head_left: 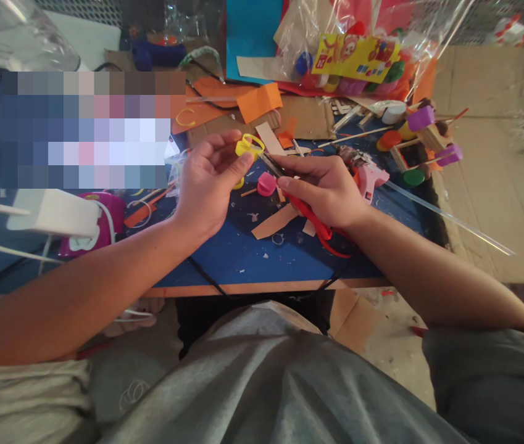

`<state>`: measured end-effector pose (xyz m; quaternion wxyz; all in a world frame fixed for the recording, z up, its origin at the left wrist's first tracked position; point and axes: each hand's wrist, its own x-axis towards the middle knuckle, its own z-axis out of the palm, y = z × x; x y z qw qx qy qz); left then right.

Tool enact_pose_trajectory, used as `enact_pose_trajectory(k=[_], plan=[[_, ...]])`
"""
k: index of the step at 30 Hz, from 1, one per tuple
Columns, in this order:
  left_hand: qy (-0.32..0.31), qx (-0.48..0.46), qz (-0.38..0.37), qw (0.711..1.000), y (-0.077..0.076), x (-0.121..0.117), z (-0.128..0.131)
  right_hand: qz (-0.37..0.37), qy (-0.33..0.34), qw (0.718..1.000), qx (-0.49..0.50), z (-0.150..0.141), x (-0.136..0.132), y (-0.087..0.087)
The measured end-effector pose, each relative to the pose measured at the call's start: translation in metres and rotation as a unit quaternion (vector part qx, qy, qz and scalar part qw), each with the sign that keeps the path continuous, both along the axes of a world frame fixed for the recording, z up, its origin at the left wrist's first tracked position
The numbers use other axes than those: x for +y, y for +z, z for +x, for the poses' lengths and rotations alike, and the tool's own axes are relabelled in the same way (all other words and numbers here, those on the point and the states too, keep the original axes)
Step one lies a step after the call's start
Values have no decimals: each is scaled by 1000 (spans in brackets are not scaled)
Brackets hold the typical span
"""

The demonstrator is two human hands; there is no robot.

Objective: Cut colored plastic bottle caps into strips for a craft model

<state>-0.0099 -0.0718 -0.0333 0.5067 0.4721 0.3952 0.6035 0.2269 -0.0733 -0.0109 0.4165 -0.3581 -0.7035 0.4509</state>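
Note:
Between thumb and fingers, my left hand (213, 182) grips a small yellow plastic ring-shaped piece (249, 145). My right hand (324, 185) is wrapped round a pair of scissors with red handles (321, 229), held by the blade end; the blades point toward the yellow piece, and I cannot tell whether they touch it. Under the hands on the blue tabletop (215, 262) lie a pink plastic piece (266, 184) and a strip of brown card (276, 221). Just beyond my right hand rests a pink glue gun (369, 179).
At the left are a white power adapter (55, 213) and a magenta socket block (92, 231) with cables. Toward the right stands a small wooden model (421, 145) with coloured caps, beside cardboard sheets (497, 185). A clear bag with a yellow label (357, 57) lies at the back.

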Motion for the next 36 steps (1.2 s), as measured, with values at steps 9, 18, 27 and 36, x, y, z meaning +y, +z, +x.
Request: enact_pose_trajectory(k=[9, 18, 27, 36], plan=[[12, 2, 3, 1000, -4, 1, 2, -6, 1, 1000, 3, -1, -1, 0], [38, 49, 45, 997, -6, 3, -1, -4, 1, 1000, -7, -2, -2, 2], [48, 37, 34, 998, -9, 7, -4, 6, 3, 1000, -7, -1, -3, 1], [44, 50, 38, 997, -2, 0, 2, 14, 3, 1000, -22, -3, -3, 1]])
